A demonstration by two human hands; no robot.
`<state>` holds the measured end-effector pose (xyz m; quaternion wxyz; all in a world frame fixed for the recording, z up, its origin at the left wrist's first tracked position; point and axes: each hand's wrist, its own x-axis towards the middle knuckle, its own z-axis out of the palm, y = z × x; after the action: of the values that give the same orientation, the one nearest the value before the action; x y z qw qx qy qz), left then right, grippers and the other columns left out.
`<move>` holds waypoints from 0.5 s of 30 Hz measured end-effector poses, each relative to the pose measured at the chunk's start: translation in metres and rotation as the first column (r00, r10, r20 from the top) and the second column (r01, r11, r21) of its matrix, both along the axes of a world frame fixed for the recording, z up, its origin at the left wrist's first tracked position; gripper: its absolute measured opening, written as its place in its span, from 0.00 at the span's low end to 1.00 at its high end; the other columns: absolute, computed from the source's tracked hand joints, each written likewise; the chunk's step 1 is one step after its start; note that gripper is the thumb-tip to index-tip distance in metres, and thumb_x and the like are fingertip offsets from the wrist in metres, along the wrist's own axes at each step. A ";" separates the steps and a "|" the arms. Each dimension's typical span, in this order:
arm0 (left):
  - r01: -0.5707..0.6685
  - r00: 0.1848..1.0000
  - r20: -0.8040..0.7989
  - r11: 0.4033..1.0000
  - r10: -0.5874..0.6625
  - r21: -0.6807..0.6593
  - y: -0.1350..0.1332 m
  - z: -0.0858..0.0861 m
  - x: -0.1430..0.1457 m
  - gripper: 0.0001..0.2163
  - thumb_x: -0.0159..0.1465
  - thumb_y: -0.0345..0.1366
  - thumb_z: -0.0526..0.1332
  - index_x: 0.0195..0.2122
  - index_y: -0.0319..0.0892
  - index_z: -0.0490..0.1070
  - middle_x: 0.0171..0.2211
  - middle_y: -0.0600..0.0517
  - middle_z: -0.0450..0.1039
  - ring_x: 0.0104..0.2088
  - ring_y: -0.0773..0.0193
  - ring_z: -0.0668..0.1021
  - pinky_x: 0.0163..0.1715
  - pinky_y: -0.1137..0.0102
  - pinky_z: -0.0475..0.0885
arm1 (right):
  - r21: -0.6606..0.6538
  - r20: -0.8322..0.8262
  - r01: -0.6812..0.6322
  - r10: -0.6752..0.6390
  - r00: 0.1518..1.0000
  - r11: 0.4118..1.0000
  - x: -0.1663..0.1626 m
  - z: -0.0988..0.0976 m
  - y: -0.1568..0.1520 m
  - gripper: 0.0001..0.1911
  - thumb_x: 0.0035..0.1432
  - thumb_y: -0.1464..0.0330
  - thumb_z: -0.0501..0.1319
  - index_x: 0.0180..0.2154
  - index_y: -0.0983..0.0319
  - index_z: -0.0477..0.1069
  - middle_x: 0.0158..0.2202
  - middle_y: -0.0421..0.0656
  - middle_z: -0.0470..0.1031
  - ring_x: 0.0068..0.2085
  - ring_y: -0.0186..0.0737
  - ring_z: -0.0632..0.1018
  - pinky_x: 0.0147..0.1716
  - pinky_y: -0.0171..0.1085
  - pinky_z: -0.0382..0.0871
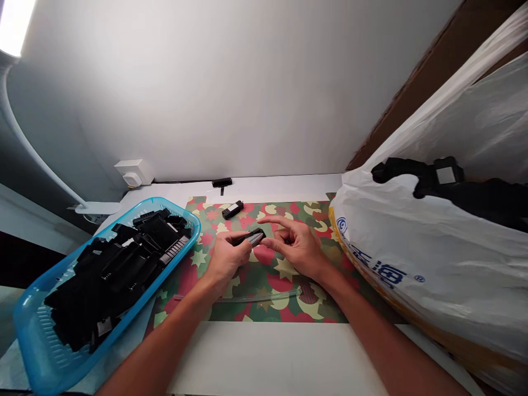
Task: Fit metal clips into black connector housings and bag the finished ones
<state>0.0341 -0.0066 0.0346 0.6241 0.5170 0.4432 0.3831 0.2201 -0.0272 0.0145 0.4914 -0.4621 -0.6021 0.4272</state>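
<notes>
My left hand (229,253) grips a small black plastic case (254,235) between thumb and fingers, its grey side facing up. Close on its right is my right hand (299,245), with the forefinger stretched out and the thumb tip at or near the end of the case. Its other fingers are curled in around something small and dark (287,241) that is too small to name. Behind the hands, on the patterned mat (268,311), lies another black case (233,209) with a pale label. A clear plastic strip (264,298) stretches across the mat below my wrists.
At left stands a blue basket (31,330) heaped with black plastic parts (127,264). A white plastic bag (383,231) with black pieces bulges on the right. A black part (222,182) lies by the back wall, near a white box (134,171). A lamp (14,27) hangs upper left.
</notes>
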 end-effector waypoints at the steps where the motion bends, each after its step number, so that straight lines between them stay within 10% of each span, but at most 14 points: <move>1: 0.009 1.000 0.011 1.000 -0.009 -0.006 -0.001 0.000 0.000 0.17 0.56 0.49 0.74 0.27 0.38 0.79 0.16 0.61 0.54 0.19 0.74 0.54 0.20 0.72 0.48 | -0.016 -0.043 -0.017 0.016 0.999 1.000 -0.001 0.000 0.000 0.24 0.64 0.51 0.69 0.52 0.61 0.78 0.19 0.28 0.49 0.22 0.31 0.50 0.22 0.35 0.45; 7: 0.101 0.994 0.048 0.992 -0.097 -0.074 -0.002 -0.002 -0.002 0.17 0.58 0.50 0.72 0.27 0.39 0.79 0.15 0.62 0.52 0.18 0.74 0.52 0.18 0.72 0.48 | -0.136 -0.396 -0.118 0.055 0.917 0.984 -0.008 -0.005 0.002 0.33 0.67 0.33 0.49 0.36 0.56 0.64 0.20 0.29 0.50 0.21 0.32 0.48 0.21 0.33 0.44; 15: 0.244 0.970 0.055 0.950 -0.238 -0.193 -0.005 0.007 0.000 0.23 0.53 0.56 0.75 0.28 0.39 0.79 0.15 0.64 0.49 0.16 0.76 0.51 0.16 0.73 0.44 | -0.102 -0.385 -0.189 0.137 0.913 0.977 -0.016 0.009 -0.003 0.28 0.63 0.38 0.64 0.40 0.55 0.62 0.21 0.29 0.60 0.21 0.31 0.61 0.21 0.32 0.51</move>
<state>0.0344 -0.0119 0.0420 0.7214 0.4965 0.4029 0.2660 0.2037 -0.0299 0.0234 0.5272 -0.3525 -0.5025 0.5876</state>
